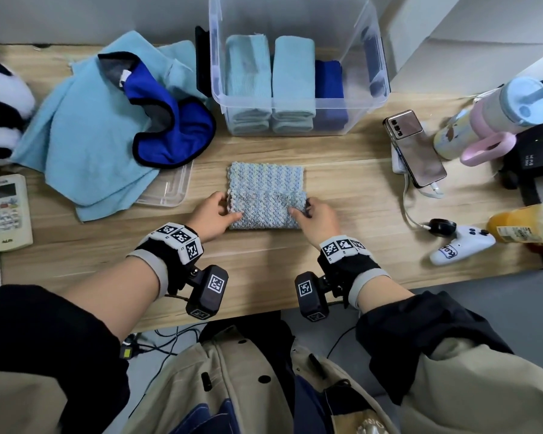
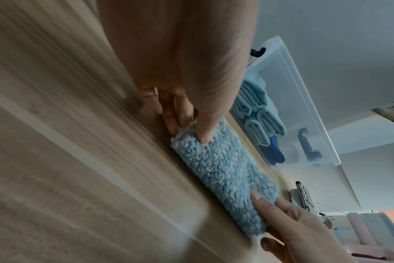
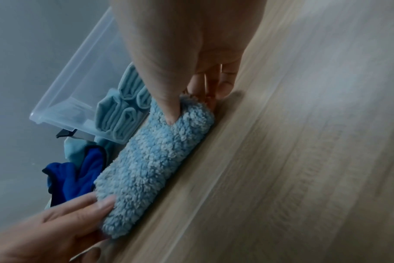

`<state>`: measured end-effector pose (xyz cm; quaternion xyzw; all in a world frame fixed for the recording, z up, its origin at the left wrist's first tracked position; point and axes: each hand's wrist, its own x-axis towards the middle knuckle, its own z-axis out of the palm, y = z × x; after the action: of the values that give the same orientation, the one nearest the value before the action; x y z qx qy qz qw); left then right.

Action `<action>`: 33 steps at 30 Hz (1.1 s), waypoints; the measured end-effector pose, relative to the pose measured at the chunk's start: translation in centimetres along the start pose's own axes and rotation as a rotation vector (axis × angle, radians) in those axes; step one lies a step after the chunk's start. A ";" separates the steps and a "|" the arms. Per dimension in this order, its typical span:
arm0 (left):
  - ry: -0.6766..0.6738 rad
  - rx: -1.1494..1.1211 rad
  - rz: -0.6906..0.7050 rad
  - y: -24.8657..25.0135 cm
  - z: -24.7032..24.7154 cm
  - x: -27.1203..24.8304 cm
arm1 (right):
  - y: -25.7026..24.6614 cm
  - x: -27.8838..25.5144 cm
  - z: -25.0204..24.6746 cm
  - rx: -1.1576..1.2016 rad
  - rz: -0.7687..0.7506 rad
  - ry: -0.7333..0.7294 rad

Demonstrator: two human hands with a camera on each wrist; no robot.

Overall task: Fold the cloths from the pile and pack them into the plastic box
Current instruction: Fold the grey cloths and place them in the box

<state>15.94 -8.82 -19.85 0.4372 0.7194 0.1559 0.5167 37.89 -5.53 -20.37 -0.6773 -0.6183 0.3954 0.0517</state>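
A fluffy pale-blue pile cloth (image 1: 265, 195), half folded on the wooden desk (image 1: 264, 261), is pinched at its near fold's ends by the left hand (image 1: 212, 216) and right hand (image 1: 315, 219). Soft, light and floppy, it is judged best gripped at both ends. Beyond, the clear plastic box (image 1: 370, 101) is part-filled.

Wooden bench (image 1: 342, 214). On it: clear plastic box (image 1: 298, 98) at the far middle; cloth pile (image 1: 85, 142) far left, overlapping a clear lid (image 1: 170, 192); fluffy cloth (image 1: 265, 183) at centre; remote (image 1: 7, 211) and panda toy (image 1: 0, 111) left; phone (image 1: 416, 148), tumbler (image 1: 496, 117), controller (image 1: 461, 247), bottle (image 1: 527, 222) right.
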 end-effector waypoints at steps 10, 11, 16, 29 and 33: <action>-0.045 -0.007 -0.147 0.6 0.2 0.9 | -2.0 -1.5 -0.4 -0.337 -0.462 0.150; -0.079 -0.046 -0.157 0.8 0.1 0.6 | -2.2 -1.8 -0.3 -0.441 -0.538 0.047; -0.191 -0.098 -0.279 0.6 -0.8 -1.0 | -2.4 -2.2 0.7 -0.644 -0.659 -0.157; 0.093 -0.437 -0.428 -1.7 -2.5 -3.2 | -5.9 1.8 -0.2 -0.456 -0.465 -0.204; -0.062 -0.501 -0.465 -1.3 -1.9 -4.1 | -5.9 2.4 0.2 -0.475 -0.392 -0.054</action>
<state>14.01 -12.38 -17.49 0.1253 0.7232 0.1925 0.6513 32.87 -2.21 -18.35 -0.5277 -0.8133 0.2402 -0.0491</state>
